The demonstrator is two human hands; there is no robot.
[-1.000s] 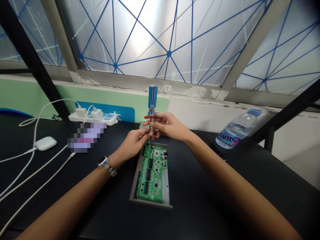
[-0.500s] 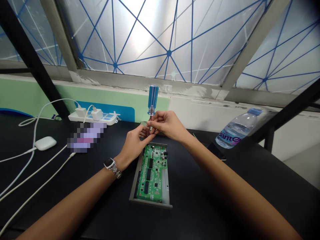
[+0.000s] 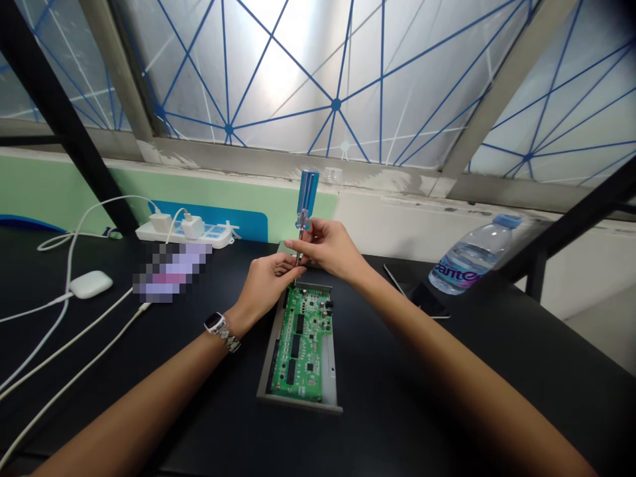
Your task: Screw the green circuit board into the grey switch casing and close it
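A screwdriver [image 3: 308,192] with a clear blue handle stands nearly upright, tilted slightly right, its tip down at the far end of a green circuit board [image 3: 305,344]. The board sits in a grey metal tray-like housing [image 3: 298,402] on the black table. My right hand [image 3: 332,248] pinches the metal shaft just below the handle. Closed beside the lower shaft is my left hand [image 3: 271,281], thumb and fingertips together close to the tip. Whatever they pinch there is hidden. A watch [image 3: 215,323] and a chain bracelet are on my left wrist.
A water bottle [image 3: 470,258] leans at the right beside a dark phone-like slab [image 3: 430,301]. On the left are a power strip [image 3: 218,237] with chargers, a blurred-out device [image 3: 171,271], a white case [image 3: 91,285] and several white cables. Windows and a low wall stand behind.
The screwdriver's handle has tipped a little to the right. My right hand has shifted slightly left, and more of the lower shaft shows above the board. The board and housing have stayed put.
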